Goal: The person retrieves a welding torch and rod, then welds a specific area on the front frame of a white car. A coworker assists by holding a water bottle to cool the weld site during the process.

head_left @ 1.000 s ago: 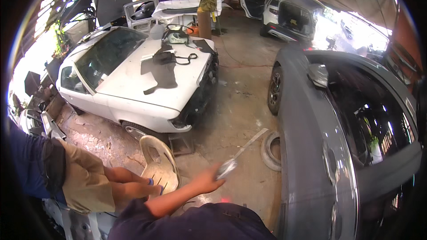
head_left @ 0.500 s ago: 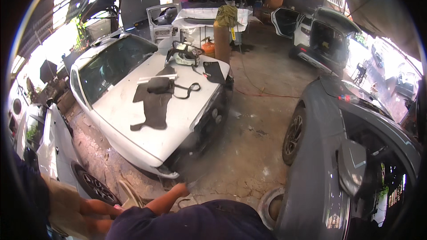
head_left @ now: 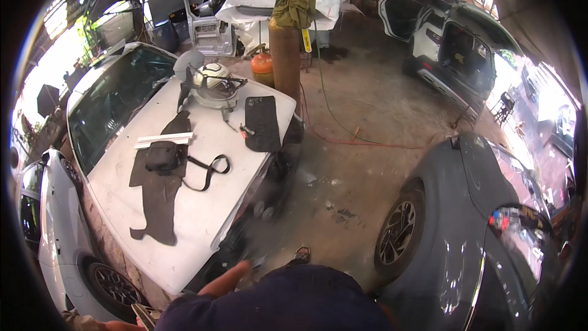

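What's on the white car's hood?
Mainly, on the hood: a dark sheet with white strips and a strapped black pouch over it, a black mat, a white helmet-like thing. Hidden: sheet beneath the pouch, hood beneath the mat.

Head-worn fisheye, wide view, angled downward

hood (head_left: 205,214): white | mat (head_left: 261,125): black | cylinder (head_left: 286,55): brown | tank (head_left: 262,65): orange | cloth (head_left: 294,6): olive green | car (head_left: 450,208): grey
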{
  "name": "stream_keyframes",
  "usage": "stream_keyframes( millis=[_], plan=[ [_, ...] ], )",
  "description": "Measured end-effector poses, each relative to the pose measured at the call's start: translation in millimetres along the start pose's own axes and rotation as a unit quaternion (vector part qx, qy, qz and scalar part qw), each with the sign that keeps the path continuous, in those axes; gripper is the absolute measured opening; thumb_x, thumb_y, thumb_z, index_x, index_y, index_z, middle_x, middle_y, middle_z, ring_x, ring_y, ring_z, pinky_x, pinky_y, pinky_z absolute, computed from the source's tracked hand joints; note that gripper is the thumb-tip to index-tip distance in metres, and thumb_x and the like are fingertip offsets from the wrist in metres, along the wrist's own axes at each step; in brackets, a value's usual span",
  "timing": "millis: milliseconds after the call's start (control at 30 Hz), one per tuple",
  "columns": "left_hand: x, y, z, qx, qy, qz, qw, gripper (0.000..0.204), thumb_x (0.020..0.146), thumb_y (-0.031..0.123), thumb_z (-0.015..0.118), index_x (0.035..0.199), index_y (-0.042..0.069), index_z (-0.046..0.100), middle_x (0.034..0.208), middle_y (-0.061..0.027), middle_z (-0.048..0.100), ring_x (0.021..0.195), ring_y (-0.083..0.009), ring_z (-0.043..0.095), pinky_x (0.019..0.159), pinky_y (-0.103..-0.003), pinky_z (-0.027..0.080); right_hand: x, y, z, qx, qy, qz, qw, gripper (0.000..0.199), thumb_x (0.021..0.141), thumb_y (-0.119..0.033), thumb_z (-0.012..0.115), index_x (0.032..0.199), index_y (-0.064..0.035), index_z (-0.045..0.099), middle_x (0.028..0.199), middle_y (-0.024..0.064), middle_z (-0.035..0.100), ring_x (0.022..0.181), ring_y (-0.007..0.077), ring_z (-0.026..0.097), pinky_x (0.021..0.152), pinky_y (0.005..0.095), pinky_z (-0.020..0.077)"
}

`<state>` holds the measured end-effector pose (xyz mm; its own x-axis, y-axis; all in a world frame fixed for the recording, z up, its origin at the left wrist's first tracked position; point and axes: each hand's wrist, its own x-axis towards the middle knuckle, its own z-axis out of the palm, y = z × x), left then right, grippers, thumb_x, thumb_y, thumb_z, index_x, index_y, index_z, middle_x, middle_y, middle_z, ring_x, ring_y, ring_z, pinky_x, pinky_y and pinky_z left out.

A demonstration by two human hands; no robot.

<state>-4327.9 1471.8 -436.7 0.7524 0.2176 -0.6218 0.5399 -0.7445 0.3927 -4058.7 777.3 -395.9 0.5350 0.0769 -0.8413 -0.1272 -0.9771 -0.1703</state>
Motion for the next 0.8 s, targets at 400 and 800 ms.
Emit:
stream_keyframes(
  millis=[400,800],
  plan=[
    [292.7,261.2,-490.1,-0.092,0.242,0.07,0.963,0.052,0.092,0.033,0.076,0.131,0.002,0.063,0.119,-0.03,0.072,0.116,-0.0482,0.068,0.098,-0.053,0.053,50.9,-187.4,-181.1,0.12,-0.051,0.075,0.989,0.072,0.082,-0.055,0.084,0.131,-0.0019,0.075,0.124,0.015,0.076,0.11,0.0283,0.072,0.097,0.0427,0.0544],
    [442.5,258.9,-464.3,-0.101,-0.044,-0.207,0.972,0.043,0.089,0.028,0.075,0.116,-0.005,0.069,0.112,-0.0285,0.074,0.106,-0.0452,0.072,0.091,-0.053,0.057,252.2,-346.2,-487.4,0.104,-0.181,0.082,0.975,0.075,0.078,-0.054,0.087,0.132,-0.0026,0.075,0.121,0.015,0.076,0.108,0.0275,0.071,0.096,0.0429,0.0542]
  ],
)
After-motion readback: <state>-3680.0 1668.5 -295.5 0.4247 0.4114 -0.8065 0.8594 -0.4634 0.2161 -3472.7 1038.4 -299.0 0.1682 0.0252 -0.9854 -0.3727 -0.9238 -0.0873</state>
